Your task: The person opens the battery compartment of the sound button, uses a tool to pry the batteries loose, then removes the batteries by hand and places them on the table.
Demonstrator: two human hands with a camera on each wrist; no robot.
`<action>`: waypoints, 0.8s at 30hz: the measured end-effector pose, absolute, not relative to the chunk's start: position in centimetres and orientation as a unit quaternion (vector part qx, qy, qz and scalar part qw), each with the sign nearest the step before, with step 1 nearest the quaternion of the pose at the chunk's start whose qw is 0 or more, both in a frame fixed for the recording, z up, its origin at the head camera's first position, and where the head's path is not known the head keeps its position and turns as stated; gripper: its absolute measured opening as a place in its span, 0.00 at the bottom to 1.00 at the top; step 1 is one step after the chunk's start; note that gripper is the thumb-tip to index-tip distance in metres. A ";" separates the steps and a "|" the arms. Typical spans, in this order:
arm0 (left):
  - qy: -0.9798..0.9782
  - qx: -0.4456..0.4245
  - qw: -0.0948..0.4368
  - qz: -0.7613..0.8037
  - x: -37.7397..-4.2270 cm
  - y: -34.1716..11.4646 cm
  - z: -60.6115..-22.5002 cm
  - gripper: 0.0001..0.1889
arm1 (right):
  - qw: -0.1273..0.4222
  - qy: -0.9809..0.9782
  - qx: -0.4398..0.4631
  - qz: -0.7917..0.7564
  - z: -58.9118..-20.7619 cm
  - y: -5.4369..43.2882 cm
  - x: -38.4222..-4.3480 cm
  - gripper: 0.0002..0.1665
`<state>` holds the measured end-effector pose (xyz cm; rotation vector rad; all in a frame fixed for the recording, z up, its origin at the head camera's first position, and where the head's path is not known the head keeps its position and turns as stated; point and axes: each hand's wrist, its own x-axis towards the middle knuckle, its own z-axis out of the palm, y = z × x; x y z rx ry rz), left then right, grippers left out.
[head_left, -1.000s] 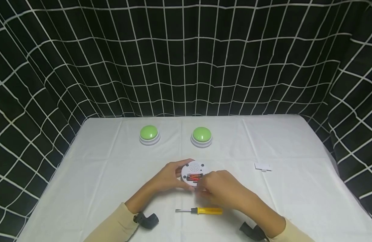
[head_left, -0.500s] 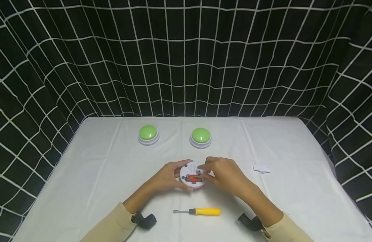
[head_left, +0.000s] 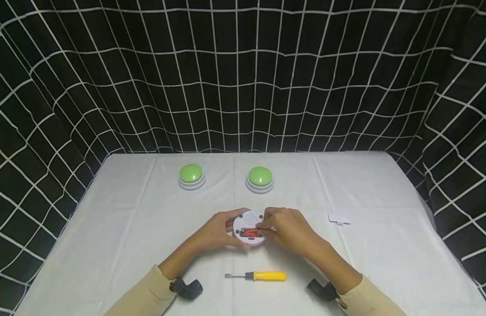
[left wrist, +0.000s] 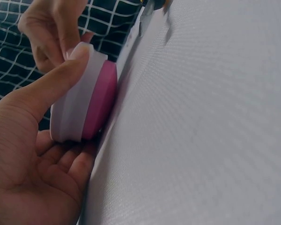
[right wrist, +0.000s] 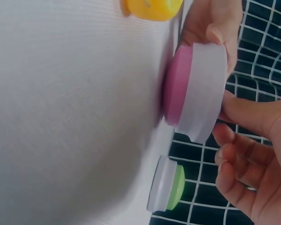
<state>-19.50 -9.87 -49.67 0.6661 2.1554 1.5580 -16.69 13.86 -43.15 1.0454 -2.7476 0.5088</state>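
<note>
My left hand [head_left: 221, 230] grips a round push-button buzzer [left wrist: 72, 112], thumb on one side and fingers beneath. Its white base faces up and its pink dome [right wrist: 178, 86] faces down toward the table. Red batteries [head_left: 248, 232] lie in the open compartment on the base, below a patch of speaker holes. My right hand [head_left: 292, 228] pinches at the right end of the batteries with thumb and index finger, hiding that end. The other right fingers [right wrist: 234, 164] curl loosely beside the base in the right wrist view.
Two green push-button buzzers, left [head_left: 191, 174] and right [head_left: 260, 178], stand toward the back. A small white battery cover [head_left: 339, 218] lies at right. A yellow-handled screwdriver [head_left: 268, 276] lies in front of the hands. Black gridded cloth [head_left: 243, 79] hangs behind the white-covered table [head_left: 167, 263].
My right hand was low beside the base, rose over its right edge, then brought its fingertips in to the batteries. The left hand keeps its hold on the buzzer.
</note>
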 end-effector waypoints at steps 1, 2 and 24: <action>0.772 0.238 0.198 0.555 -19.5 -9.9 -49.7 0.53 | 0.081 -0.917 0.352 0.171 -43.2 13.8 -16.7 0.08; 0.773 0.239 0.197 0.554 -19.5 -9.9 -49.8 0.53 | 0.084 -0.916 0.354 0.171 -43.2 13.8 -16.7 0.08; 0.778 0.238 0.196 0.547 -19.6 -9.9 -49.8 0.52 | 0.096 -0.919 0.342 0.168 -40.8 15.2 -16.9 0.08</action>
